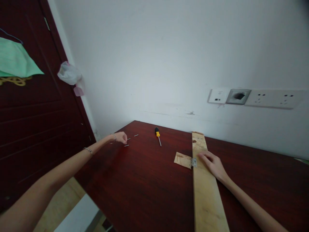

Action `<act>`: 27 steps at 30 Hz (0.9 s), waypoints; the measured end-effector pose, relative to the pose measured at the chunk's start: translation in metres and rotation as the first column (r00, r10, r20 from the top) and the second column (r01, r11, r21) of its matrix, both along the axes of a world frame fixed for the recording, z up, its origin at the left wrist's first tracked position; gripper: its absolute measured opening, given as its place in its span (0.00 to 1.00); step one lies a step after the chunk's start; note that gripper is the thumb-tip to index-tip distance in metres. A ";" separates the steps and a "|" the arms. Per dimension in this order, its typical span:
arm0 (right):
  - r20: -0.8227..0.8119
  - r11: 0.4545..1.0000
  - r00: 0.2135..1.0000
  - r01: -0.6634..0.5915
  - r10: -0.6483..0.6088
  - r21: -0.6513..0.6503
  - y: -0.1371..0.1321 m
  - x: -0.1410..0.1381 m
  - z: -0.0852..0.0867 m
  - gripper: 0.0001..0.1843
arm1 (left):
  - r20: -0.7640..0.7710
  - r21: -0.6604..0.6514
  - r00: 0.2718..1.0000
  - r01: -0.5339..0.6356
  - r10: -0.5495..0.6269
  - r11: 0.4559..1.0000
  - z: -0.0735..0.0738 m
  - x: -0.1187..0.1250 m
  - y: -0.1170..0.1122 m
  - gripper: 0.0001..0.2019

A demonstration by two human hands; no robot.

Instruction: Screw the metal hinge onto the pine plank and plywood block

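My left hand (120, 137) reaches out to the far left part of the dark red table (135, 183), fingers curled in a pinch over several small screws (127, 143) lying there; what it grips is too small to see. My right hand (212, 163) lies flat with fingers stretched on a long pale wooden plank (206, 193). A small metal hinge (193, 162) joins the plank to a small plywood piece (182, 159) just left of my fingertips. A screwdriver (157, 135) with a yellow and black handle lies between my hands, near the table's back.
A white wall behind the table carries a row of sockets and a switch (256, 97). At the left stands a dark red door (31, 112) with a green cloth (16, 61) and a plastic bag (69, 73) hanging on it. The table's left edge drops to a light floor.
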State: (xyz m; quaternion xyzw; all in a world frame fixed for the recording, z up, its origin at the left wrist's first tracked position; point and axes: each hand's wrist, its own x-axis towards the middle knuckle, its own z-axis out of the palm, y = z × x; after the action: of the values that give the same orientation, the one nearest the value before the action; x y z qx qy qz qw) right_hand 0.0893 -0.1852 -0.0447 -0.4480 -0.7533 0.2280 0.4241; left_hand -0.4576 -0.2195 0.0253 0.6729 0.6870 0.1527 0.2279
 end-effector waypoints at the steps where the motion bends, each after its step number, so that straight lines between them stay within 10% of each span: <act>1: -0.004 1.000 1.000 0.004 -0.004 0.002 0.000 0.000 -0.001 0.17 | -0.022 -0.041 1.000 0.013 -0.014 0.999 -0.002 -0.003 -0.003 0.05; 18: -0.005 0.997 1.000 0.017 -0.017 0.079 0.003 0.000 -0.004 0.16 | -0.149 0.008 0.981 0.125 -0.122 0.992 -0.010 0.021 0.000 0.04; 27: 0.001 0.995 0.999 0.032 -0.033 0.098 0.000 -0.004 0.000 0.14 | 0.039 0.331 0.940 0.309 -0.340 0.892 0.009 0.145 0.062 0.05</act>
State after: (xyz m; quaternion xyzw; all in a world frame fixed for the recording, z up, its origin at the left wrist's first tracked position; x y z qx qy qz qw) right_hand 0.0849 -0.1851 -0.0443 -0.4392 -0.7567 0.1834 0.4482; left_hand -0.3126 -0.1576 0.0343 0.7979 0.5193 0.2540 0.1708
